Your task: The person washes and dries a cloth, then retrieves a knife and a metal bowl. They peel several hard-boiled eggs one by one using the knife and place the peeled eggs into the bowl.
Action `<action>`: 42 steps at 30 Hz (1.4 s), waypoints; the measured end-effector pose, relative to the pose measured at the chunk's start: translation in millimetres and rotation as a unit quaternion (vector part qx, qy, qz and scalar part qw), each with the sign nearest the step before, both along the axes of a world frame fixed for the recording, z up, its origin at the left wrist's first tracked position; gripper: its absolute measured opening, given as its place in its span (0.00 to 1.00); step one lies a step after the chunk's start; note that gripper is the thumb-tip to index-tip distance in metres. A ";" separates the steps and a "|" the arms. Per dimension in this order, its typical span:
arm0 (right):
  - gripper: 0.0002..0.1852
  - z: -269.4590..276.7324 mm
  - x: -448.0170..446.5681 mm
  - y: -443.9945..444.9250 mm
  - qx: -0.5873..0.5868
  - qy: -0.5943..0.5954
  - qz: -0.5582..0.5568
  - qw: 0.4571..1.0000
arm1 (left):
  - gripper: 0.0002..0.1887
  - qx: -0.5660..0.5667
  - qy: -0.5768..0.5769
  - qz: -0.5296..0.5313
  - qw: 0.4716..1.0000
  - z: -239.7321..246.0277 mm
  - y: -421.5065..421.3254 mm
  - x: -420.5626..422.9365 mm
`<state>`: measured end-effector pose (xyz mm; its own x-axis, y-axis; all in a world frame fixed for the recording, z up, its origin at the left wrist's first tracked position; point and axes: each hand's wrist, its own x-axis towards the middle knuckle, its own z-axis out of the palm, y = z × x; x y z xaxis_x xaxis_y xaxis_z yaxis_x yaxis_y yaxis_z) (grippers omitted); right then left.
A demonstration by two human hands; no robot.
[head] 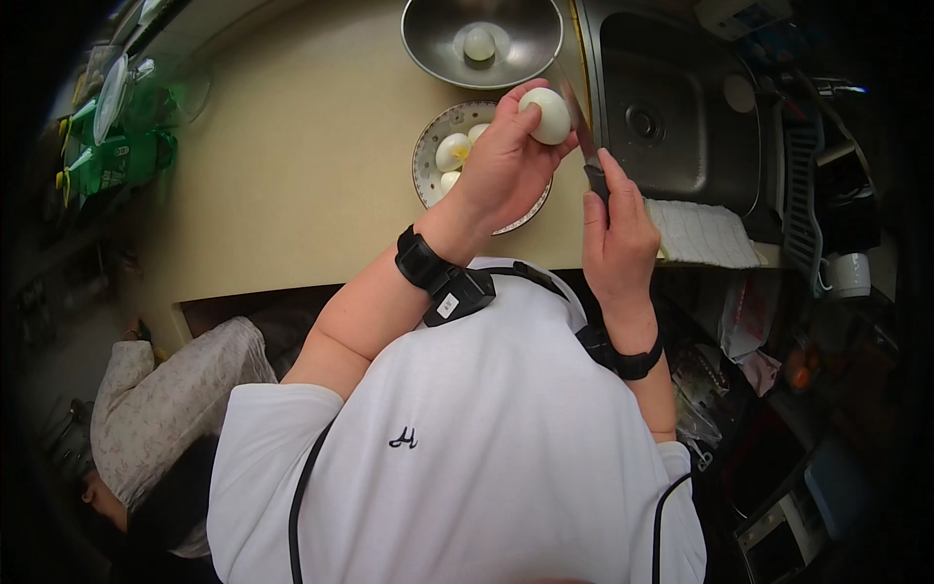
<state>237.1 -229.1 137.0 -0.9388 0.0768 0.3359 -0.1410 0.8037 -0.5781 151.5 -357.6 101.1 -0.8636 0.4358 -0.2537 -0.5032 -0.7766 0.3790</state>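
My left hand (503, 150) grips a peeled boiled egg (549, 117) between thumb and fingers, above the right part of a patterned bowl (427, 186). In my right hand (620, 226) is a knife (584, 139) with a dark handle, its blade pointing away from me, close beside the egg's right side. Whether the blade touches the egg I cannot tell. Several white peeled eggs (453, 152) lie in the patterned bowl, one showing yellow yolk; my left hand and forearm hide part of it. Behind, a steel mixing bowl (438, 51) holds one white egg (479, 44).
A metal sink (657, 168) lies to the right, with a folded white cloth (700, 233) at its near edge. Green bottles (120, 160) stand at the counter's left. A white mug (850, 275) is at far right. Another person in a floral sleeve (175, 394) is at lower left.
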 end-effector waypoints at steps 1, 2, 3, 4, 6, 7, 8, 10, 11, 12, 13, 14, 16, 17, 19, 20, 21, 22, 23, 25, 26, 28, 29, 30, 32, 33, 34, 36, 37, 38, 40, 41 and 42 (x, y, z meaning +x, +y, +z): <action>0.24 0.1 0.3 -1.0 -0.001 -0.014 0.003 1.000 | 0.14 0.006 -0.006 -0.005 1.000 -0.5 -0.8 -0.5; 0.24 -0.3 0.1 -1.4 0.004 -0.014 0.006 1.000 | 0.14 0.015 0.001 -0.010 1.000 -0.9 -0.8 -0.3; 0.24 -0.9 -0.2 -2.1 0.008 -0.014 0.009 1.000 | 0.14 0.016 0.008 -0.016 1.000 -1.2 -1.0 -0.4; 0.25 -1.3 -0.3 -2.5 0.012 -0.015 0.012 1.000 | 0.14 0.017 0.014 -0.020 1.000 -1.4 -1.1 -0.5; 0.25 -1.6 0.3 -2.5 0.015 -0.025 0.014 0.999 | 0.14 0.011 0.016 -0.019 1.000 -1.8 -0.8 -0.7; 0.25 -1.5 0.9 -2.2 0.016 -0.031 0.014 0.999 | 0.14 0.010 0.016 -0.018 1.000 -2.1 -0.4 -0.7; 0.25 -1.4 1.2 -2.2 0.024 -0.032 0.013 0.999 | 0.14 0.009 0.018 -0.018 1.000 -2.4 -0.2 -0.7; 0.26 -1.3 1.7 -2.0 0.038 -0.035 0.013 0.999 | 0.14 0.011 0.023 -0.015 1.000 -2.9 0.4 -0.8; 0.26 -1.2 1.6 -1.9 0.044 -0.032 0.013 0.998 | 0.14 0.011 0.026 -0.015 0.999 -3.2 0.6 -1.0; 0.26 -1.1 1.3 -1.9 0.047 -0.031 0.013 0.998 | 0.14 0.011 0.028 -0.016 0.999 -3.3 0.8 -1.1; 0.26 -0.8 0.9 -2.1 0.051 -0.029 0.013 0.998 | 0.14 0.011 0.031 -0.016 0.999 -3.3 1.0 -1.2; 0.26 -0.5 0.1 -2.2 0.055 -0.029 0.013 0.998 | 0.14 0.006 0.031 -0.019 0.999 -3.1 1.1 -1.1; 0.27 1.1 -1.4 -2.4 0.061 -0.028 0.014 0.998 | 0.14 -0.005 0.031 -0.025 0.999 -2.4 1.2 -0.7; 0.27 2.4 -1.9 -2.4 0.068 -0.037 0.015 0.997 | 0.14 -0.022 0.032 -0.022 0.999 -2.0 1.4 -0.5; 0.27 5.7 -1.7 -2.4 0.082 -0.054 0.016 0.995 | 0.14 -0.051 0.035 -0.015 0.998 -1.6 1.9 0.3; 0.28 7.0 -1.2 -2.9 0.092 -0.064 0.013 0.994 | 0.14 -0.063 0.035 -0.015 0.997 -1.7 2.2 0.5; 0.28 8.1 -0.6 -3.3 0.102 -0.073 0.011 0.992 | 0.14 -0.070 0.036 -0.013 0.997 -2.0 2.3 0.7; 0.28 8.4 -0.3 -3.7 0.110 -0.081 0.010 0.991 | 0.14 -0.083 0.027 -0.013 0.996 -2.4 2.4 0.8; 0.26 8.0 -0.2 -4.1 0.100 -0.089 0.006 0.991 | 0.13 -0.066 0.024 -0.012 0.997 -2.8 2.5 0.7; 0.23 5.5 -1.0 -4.0 0.076 -0.102 0.002 0.992 | 0.13 -0.034 0.001 -0.011 0.999 -2.8 2.8 0.2; 0.25 3.1 -2.5 -3.9 0.073 -0.081 0.007 0.994 | 0.13 -0.024 -0.009 -0.016 1.000 -2.3 3.2 -0.4; 0.28 -2.4 -6.0 -3.6 0.069 -0.039 0.017 0.997 | 0.14 0.014 -0.021 -0.024 0.999 -0.4 4.4 -1.9; 0.28 -4.3 -6.4 -3.0 0.058 -0.035 0.018 0.998 | 0.14 0.034 -0.026 -0.033 0.999 0.8 4.9 -2.3; 0.27 -5.7 -6.6 -2.6 0.048 -0.030 0.019 0.998 | 0.13 0.052 -0.030 -0.042 0.997 2.2 5.2 -2.7; 0.27 -7.2 -5.9 -2.1 0.025 -0.016 0.010 1.000 | 0.14 0.083 -0.042 -0.048 0.995 3.3 5.1 -3.1; 0.26 -7.4 -4.7 -2.1 0.013 -0.008 0.000 1.000 | 0.14 0.094 -0.049 -0.044 0.993 3.0 4.8 -3.0; 0.26 -7.4 -3.4 -1.9 0.002 0.000 -0.009 1.000 | 0.15 0.128 -0.033 -0.045 0.990 1.8 3.7 -2.8; 0.25 -7.1 -1.3 1.1 -0.038 0.007 -0.021 0.999 | 0.16 0.117 -0.065 -0.039 0.990 -1.8 -1.0 -6.2; 0.24 -7.1 -0.1 3.2 -0.059 0.005 -0.030 0.998 | 0.16 0.126 -0.058 -0.038 0.990 -3.8 -4.0 -10.9; 0.23 -7.0 1.7 5.4 -0.079 -0.025 -0.039 0.996 | 0.14 0.118 -0.083 -0.041 0.989 -5.6 -6.5 -17.2; 0.22 -8.6 2.7 9.8 -0.082 -0.031 -0.046 0.995 | 0.13 -0.066 0.029 -0.039 0.997 -9.8 -9.9 -42.2; 0.22 -9.5 3.7 11.5 -0.083 -0.035 -0.050 0.995 | 0.13 -0.161 0.064 -0.038 0.984 -12.1 -11.0 -58.8; 0.21 -10.1 5.1 12.9 -0.085 -0.041 -0.053 0.994 | 0.13 -0.282 0.165 -0.044 0.944 -13.1 -14.9 -85.3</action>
